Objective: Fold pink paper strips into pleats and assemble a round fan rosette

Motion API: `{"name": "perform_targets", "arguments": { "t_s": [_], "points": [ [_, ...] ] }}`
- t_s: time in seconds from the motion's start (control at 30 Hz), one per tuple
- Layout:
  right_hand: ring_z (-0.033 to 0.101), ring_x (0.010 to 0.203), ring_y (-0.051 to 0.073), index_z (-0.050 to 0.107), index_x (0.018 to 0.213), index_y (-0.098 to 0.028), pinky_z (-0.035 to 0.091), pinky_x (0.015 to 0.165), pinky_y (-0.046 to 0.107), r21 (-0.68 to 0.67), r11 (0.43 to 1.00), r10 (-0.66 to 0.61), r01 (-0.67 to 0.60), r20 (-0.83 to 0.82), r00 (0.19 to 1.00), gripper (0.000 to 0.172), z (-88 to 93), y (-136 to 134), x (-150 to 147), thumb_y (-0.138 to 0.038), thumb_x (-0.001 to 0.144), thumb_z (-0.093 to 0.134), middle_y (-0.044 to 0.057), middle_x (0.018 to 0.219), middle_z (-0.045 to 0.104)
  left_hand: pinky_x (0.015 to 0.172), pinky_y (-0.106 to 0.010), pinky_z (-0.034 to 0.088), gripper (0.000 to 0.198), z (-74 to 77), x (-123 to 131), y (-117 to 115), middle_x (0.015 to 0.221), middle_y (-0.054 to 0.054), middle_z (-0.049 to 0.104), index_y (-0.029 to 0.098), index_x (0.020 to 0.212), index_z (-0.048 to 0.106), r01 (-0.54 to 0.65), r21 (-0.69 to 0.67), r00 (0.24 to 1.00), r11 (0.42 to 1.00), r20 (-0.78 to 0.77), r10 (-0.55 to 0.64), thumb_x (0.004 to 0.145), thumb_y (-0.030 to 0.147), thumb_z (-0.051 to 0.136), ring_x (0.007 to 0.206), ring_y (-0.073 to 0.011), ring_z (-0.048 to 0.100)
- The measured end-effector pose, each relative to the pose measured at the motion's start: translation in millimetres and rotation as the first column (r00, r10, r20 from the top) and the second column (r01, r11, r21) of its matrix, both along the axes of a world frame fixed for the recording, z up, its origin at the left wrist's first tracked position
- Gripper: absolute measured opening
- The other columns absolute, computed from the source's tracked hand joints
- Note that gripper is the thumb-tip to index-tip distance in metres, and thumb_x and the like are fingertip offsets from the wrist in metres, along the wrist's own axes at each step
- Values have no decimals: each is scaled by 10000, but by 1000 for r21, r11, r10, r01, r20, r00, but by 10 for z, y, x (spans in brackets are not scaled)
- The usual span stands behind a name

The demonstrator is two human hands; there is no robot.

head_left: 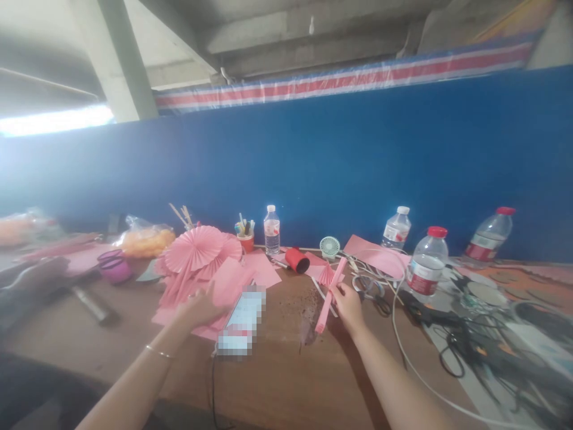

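My right hand [348, 306] is closed round a folded pink paper strip [330, 294] that slants up from the brown table [277, 370]. Over a stack of pink paper sheets [233, 280], my left hand [201, 306] reaches with fingers curled on a sheet's edge. A thin bracelet sits on that wrist. Just behind stand opened pink paper fans [197, 249]. A small folded pink fan [326, 275] lies just beyond the strip. A phone [242, 319] lies between my hands.
Along the blue wall stand a red cup of pens [245, 240], a red tape roll [297, 260], a small white fan [330, 246] and water bottles [426, 263]. Scissors [369, 286], a white cable and black cords clutter the right. A purple bowl [114, 266] sits left.
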State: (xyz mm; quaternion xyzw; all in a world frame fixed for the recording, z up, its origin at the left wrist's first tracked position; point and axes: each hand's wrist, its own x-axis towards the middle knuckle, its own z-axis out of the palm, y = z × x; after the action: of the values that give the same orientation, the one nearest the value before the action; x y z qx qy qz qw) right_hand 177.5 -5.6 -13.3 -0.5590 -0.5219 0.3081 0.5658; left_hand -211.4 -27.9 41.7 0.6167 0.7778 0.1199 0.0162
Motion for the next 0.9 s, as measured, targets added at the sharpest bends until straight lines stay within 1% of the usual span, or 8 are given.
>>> {"name": "perform_targets", "arguments": {
  "t_s": [0.07,0.13,0.23,0.37,0.47,0.57,0.7,0.9],
  "points": [
    [430,449,134,554,574,-157,307,466,229,8,1000,-5,5,-9,1000,360,4,-6,3,-501,669,507,-15,443,476,774,-538,312,997,-38,92,-40,1248,-225,358,193,1295,262,29,-112,999,993,-35,-33,460,652,554,1049,-444,400],
    [419,441,130,546,567,-158,301,458,227,12,1000,-7,7,-17,1000,361,3,-6,5,-501,670,506,-19,435,461,774,-501,342,969,-35,118,-66,1265,-213,328,203,1312,215,69,-144,997,987,-22,-73,501,608,558,1038,-425,424],
    [405,429,122,540,559,-160,292,446,223,18,1000,-5,6,-19,1000,359,-5,1,4,-498,673,506,-23,433,450,712,-396,418,815,27,44,-85,1170,-177,430,184,1294,245,101,-99,993,990,77,-94,596,482,544,881,-311,551],
    [405,424,123,545,556,-160,289,439,223,30,999,-14,15,-28,1000,366,-19,15,-2,-510,659,514,-22,426,452,489,-247,459,638,113,-122,-92,1039,-105,515,188,1230,313,23,-4,947,1000,320,-21,649,365,508,677,-173,585],
    [403,419,126,553,569,-156,292,439,227,16,1000,-13,14,-38,999,382,-25,23,-3,-530,643,525,-17,424,464,397,-197,441,655,110,-185,-106,1052,-95,495,205,1213,317,-27,18,897,999,442,16,616,342,548,687,-161,579],
    [414,429,130,543,555,-157,301,454,229,12,1000,-3,4,-43,999,389,-22,24,-2,-538,631,535,-12,425,478,387,-191,445,649,72,-159,-145,1068,-101,476,205,1204,323,-42,22,878,999,478,27,609,311,560,680,-154,575],
    [418,430,132,547,552,-158,300,454,231,21,1000,-13,14,-48,999,383,-11,9,-5,-534,623,543,-4,428,492,395,-210,457,618,33,-91,-204,1072,-105,462,200,1209,305,-44,6,850,999,526,34,639,278,531,559,-105,554],
    [413,416,127,552,557,-162,297,444,233,33,999,-14,15,-29,999,372,0,-9,-9,-526,633,532,-5,423,491,422,-213,451,485,-3,-166,-181,849,-29,556,201,1133,384,-52,29,881,998,473,32,655,206,466,544,-117,552]
  ]
}}
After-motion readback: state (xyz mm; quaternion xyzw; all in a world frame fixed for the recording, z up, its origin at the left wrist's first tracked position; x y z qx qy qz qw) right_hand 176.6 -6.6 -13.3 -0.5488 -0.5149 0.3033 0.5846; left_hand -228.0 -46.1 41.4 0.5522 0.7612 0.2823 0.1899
